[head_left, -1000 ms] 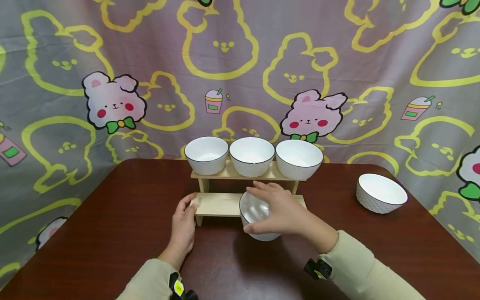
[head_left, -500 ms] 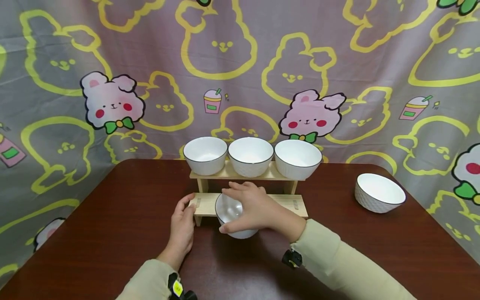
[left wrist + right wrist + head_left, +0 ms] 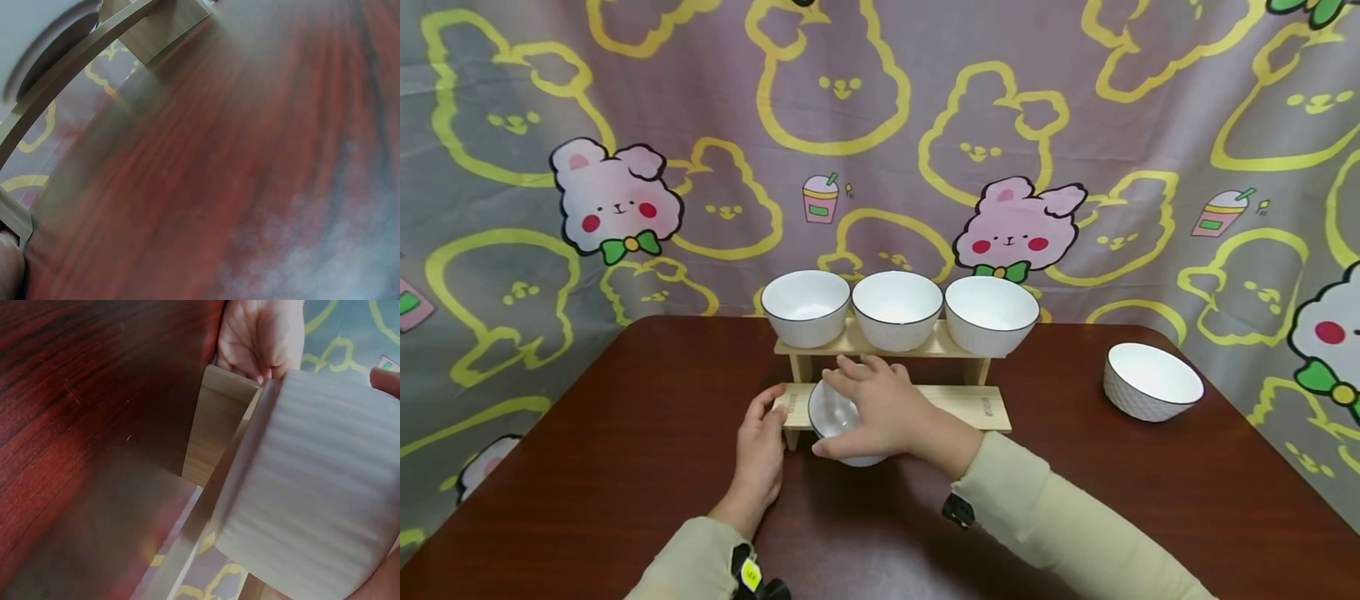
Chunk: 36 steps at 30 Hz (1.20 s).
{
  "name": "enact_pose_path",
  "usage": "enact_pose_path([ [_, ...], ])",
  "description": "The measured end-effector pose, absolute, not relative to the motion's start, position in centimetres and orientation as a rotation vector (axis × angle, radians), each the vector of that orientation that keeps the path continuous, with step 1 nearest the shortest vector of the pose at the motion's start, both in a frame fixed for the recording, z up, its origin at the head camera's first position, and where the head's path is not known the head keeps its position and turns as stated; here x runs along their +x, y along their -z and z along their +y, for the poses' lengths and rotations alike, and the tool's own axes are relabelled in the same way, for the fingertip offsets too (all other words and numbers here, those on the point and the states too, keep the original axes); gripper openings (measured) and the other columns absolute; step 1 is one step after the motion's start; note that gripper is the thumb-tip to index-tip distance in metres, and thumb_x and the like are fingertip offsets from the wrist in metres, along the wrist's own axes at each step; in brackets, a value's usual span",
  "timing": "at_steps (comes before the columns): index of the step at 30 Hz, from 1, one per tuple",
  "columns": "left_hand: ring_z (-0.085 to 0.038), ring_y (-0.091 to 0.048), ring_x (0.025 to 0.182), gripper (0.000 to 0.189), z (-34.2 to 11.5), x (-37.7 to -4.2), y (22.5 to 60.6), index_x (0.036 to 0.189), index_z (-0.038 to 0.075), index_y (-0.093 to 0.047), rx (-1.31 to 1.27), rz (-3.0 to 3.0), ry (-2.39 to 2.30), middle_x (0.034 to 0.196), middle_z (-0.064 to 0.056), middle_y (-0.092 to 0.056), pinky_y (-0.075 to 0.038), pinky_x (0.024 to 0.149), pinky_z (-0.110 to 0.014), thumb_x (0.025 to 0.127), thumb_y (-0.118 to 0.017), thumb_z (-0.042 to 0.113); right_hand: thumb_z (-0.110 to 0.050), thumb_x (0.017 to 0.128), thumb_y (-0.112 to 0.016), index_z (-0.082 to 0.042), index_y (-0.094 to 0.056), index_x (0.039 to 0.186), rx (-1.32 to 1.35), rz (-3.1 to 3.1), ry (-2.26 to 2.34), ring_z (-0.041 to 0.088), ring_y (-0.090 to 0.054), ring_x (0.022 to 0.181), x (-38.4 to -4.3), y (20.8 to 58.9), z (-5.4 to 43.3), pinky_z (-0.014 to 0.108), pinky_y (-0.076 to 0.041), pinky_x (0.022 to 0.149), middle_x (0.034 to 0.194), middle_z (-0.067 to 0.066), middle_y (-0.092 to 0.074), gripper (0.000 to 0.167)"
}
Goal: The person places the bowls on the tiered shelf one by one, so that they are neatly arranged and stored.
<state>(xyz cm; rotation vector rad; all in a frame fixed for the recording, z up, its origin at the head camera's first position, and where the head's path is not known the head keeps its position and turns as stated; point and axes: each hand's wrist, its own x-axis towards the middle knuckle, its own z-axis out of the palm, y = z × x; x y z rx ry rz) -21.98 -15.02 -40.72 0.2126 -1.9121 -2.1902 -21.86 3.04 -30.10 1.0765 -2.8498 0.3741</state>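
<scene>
My right hand (image 3: 880,408) grips a white bowl (image 3: 833,417) by its rim, thumb on the near side and fingers across the far side. The bowl, dark-rimmed with ribbed walls (image 3: 319,481), is at the left part of the lower step of a two-tier wooden rack (image 3: 958,404). Whether its base rests fully on the step is hard to tell. My left hand (image 3: 760,450) holds the left end of that lower step, thumb on top. In the right wrist view the left hand (image 3: 262,337) is at the rack's end, beside the bowl.
Three white bowls stand in a row on the upper step: left (image 3: 807,308), middle (image 3: 898,311) and right (image 3: 992,314). Another white bowl (image 3: 1152,382) sits on the brown table (image 3: 587,467) at the right. A patterned curtain (image 3: 715,100) hangs behind the table.
My right hand has carried the bowl leftward along the front of the lower step toward the left hand. The left hand keeps its hold on the rack's end.
</scene>
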Motion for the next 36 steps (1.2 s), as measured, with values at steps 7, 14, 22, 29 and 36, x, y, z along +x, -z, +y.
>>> enact_pose_path([
  [7, -0.003, -0.049, 0.080, 0.035, -15.2, -22.0, 40.6, 0.131, 0.008, -0.044, 0.201, -1.898, 2.201, 0.116, -0.011, -0.049, -0.042, 0.068, -0.016, 0.098, -0.035, 0.010, -0.061, 0.073, -0.058, -0.008, -0.045, 0.137, 1.151, -2.746, -0.290, 0.032, -0.031, 0.134, -22.2, 30.2, 2.2, 0.042, -0.024, 0.109, 0.142, 0.018, -0.038, 0.084],
  [14, -0.003, -0.050, 0.080, 0.034, -15.2, -22.2, 40.7, 0.130, 0.007, -0.044, 0.202, -1.880, 2.200, 0.109, -0.006, -0.051, -0.042, 0.069, -0.016, 0.097, -0.036, 0.009, -0.061, 0.075, -0.058, -0.006, -0.045, 0.137, 1.150, -2.764, -0.285, 0.032, -0.033, 0.133, -22.8, 30.1, 1.7, 0.038, -0.025, 0.109, 0.142, 0.019, -0.039, 0.084],
  [22, -0.003, -0.052, 0.088, 0.034, -15.0, -22.2, 40.8, 0.129, 0.005, -0.044, 0.191, -1.857, 2.216, 0.111, -0.005, -0.052, -0.044, 0.074, -0.016, 0.096, -0.035, 0.006, -0.060, 0.075, -0.057, -0.007, -0.042, 0.139, 1.127, -2.822, -0.297, 0.031, -0.030, 0.134, -23.2, 29.9, 1.5, 0.037, -0.024, 0.110, 0.144, 0.018, -0.035, 0.084],
  [29, -0.003, -0.051, 0.082, 0.034, -15.0, -22.1, 40.7, 0.130, 0.006, -0.044, 0.190, -1.875, 2.208, 0.108, -0.005, -0.053, -0.043, 0.072, -0.017, 0.097, -0.035, 0.007, -0.060, 0.076, -0.057, -0.008, -0.041, 0.140, 1.134, -2.843, -0.283, 0.030, -0.028, 0.136, -23.7, 29.8, 1.5, 0.037, -0.021, 0.111, 0.146, 0.017, -0.033, 0.084],
  [36, -0.003, -0.049, 0.074, 0.034, -15.0, -22.1, 40.7, 0.129, 0.005, -0.044, 0.176, -1.868, 2.206, 0.105, -0.003, -0.053, -0.042, 0.068, -0.017, 0.096, -0.035, 0.006, -0.060, 0.076, -0.058, -0.006, -0.044, 0.138, 1.152, -2.810, -0.263, 0.029, -0.028, 0.136, -24.1, 29.9, 1.5, 0.038, -0.020, 0.111, 0.144, 0.016, -0.035, 0.083],
])
